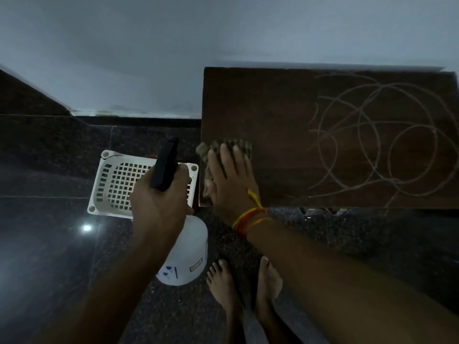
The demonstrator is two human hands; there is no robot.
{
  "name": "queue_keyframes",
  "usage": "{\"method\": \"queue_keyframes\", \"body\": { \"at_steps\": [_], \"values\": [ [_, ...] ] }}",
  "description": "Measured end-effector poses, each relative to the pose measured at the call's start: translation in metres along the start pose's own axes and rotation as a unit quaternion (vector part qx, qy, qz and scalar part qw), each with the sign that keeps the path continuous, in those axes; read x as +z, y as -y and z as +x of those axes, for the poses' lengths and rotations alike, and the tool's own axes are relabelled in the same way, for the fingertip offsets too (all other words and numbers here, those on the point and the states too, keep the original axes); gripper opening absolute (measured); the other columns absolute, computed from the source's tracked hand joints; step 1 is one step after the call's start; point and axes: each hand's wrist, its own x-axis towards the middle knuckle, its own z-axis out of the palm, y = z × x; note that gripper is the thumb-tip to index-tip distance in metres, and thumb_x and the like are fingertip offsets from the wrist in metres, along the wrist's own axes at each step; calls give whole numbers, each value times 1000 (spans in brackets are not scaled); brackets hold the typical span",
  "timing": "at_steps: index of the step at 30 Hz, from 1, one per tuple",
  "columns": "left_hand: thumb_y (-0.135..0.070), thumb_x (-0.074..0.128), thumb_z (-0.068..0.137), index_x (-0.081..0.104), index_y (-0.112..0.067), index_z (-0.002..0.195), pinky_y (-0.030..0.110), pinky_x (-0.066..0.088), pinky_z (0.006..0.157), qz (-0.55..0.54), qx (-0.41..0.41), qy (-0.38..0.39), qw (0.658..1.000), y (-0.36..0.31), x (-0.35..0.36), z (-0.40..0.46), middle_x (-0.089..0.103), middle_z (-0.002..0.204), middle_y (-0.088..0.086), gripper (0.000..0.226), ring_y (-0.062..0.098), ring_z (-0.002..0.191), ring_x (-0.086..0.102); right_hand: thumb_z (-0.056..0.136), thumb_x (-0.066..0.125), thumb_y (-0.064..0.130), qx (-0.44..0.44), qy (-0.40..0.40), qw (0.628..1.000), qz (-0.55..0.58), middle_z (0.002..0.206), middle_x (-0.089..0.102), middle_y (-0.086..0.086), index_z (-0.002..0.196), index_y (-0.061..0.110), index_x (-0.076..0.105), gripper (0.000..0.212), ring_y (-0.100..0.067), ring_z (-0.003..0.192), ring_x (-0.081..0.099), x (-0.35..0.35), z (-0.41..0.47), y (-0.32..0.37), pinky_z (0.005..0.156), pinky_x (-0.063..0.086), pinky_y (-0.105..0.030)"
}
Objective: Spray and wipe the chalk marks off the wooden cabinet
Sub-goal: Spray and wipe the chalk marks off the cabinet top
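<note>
— How is the light looking?
— Dim and bluish all over; one small glare spot is shining on the polished floor (86, 228).
— Is anything blurring?
— The cloth (224, 148) is smearing slightly, and straight lines are bending near the edges of the wide view.

The left hand (162, 194) is curled tight, knuckles up, forearm reaching forward. The right hand (229, 178) lies flat, fingers straight, thread bands (249, 218) circling its wrist.
</note>
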Motion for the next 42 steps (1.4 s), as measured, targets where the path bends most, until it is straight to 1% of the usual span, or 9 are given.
{"method": "queue_keyframes", "body": {
  "at_steps": [3,6,12,14,17,22,33,38,42],
  "values": [
    [-34,59,93,66,-21,83,11,44,38,-5,3,12,1000,-3,-4,-5,71,64,5,18,9,50,67,92,41,36,-34,9,999,-8,150,38,-14,145,17,39,57,-38,139,33,2,-24,1,113,29,-52],
    [-35,59,92,63,-26,81,9,43,38,-10,12,20,1000,-10,-6,-5,73,64,-7,15,3,51,67,92,37,38,-8,20,1000,14,152,35,-13,146,20,37,56,-38,141,28,1,-23,10,115,25,-53],
    [-40,57,93,63,-23,81,13,45,37,9,26,32,999,-19,9,-5,69,61,0,21,1,46,64,94,32,36,-47,14,999,23,150,38,-11,143,20,43,53,-37,140,30,-3,-35,-12,115,24,-50],
    [-40,56,93,63,-23,81,22,46,44,18,29,37,999,-21,16,-8,68,66,2,22,2,45,63,95,33,35,-24,4,999,21,150,38,-12,144,19,42,52,-38,141,29,-6,-51,-35,116,24,-51],
    [-39,56,93,65,-20,83,25,41,49,22,42,47,998,-25,30,-14,66,65,5,23,4,42,61,98,38,37,30,13,999,5,154,30,-11,148,20,34,53,-38,143,23,-10,-76,-71,115,24,-52],
    [-35,59,93,67,-14,83,10,42,39,7,43,70,997,-22,57,-25,63,57,12,25,9,41,61,97,25,41,49,20,999,-7,156,26,-9,150,21,29,56,-35,145,20,-24,-61,-105,117,21,-51],
    [-32,59,92,68,-11,84,8,39,36,-6,34,95,995,-27,84,-31,60,57,14,24,6,40,59,97,32,39,45,-1,999,-32,155,30,-10,148,20,33,55,-35,143,25,-25,-77,-142,115,25,-51],
    [-38,59,90,67,-12,80,9,40,38,6,46,100,994,-27,96,-30,62,55,14,29,8,38,58,95,43,34,123,-22,992,-20,157,24,-11,150,20,25,59,-36,145,19,-31,-25,-152,116,22,-51],
    [-39,58,89,67,-18,80,11,41,38,2,43,101,994,-30,101,-33,65,59,9,25,9,39,59,96,39,35,121,-11,992,-32,156,25,-12,150,19,27,58,-37,145,20,-28,-55,-150,116,21,-51]
  ]
}}
